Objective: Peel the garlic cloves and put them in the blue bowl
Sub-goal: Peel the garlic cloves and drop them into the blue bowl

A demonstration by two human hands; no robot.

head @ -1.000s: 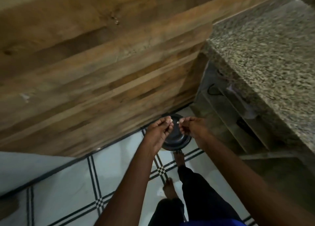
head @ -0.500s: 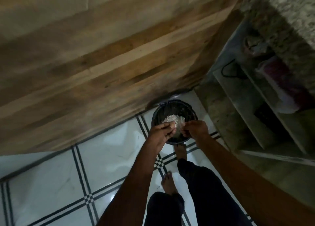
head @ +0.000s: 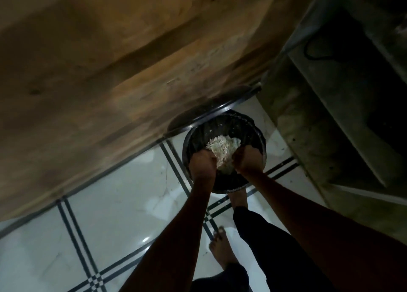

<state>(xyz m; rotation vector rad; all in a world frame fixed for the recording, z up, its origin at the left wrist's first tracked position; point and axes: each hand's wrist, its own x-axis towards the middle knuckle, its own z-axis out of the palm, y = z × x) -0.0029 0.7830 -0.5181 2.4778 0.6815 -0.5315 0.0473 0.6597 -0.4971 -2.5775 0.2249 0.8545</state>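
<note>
Glossy white floor tiles (head: 114,203) with dark double lines run under the person's bare foot (head: 222,251) and dark trousers (head: 271,254), nearest the camera. Beyond the foot stands a round black bin (head: 222,126) lined with a crinkled bag, holding a pale heap of garlic skins (head: 222,151). Left hand (head: 201,162) and right hand (head: 247,160) hang over the bin's near rim, fingers curled downward; dimness and blur hide whether they grip anything, and no clove is discernible. Behind the bin rises a wood-grain panel (head: 123,71); a shadowed concrete shelf (head: 330,115) stands to the bin's right.
</note>
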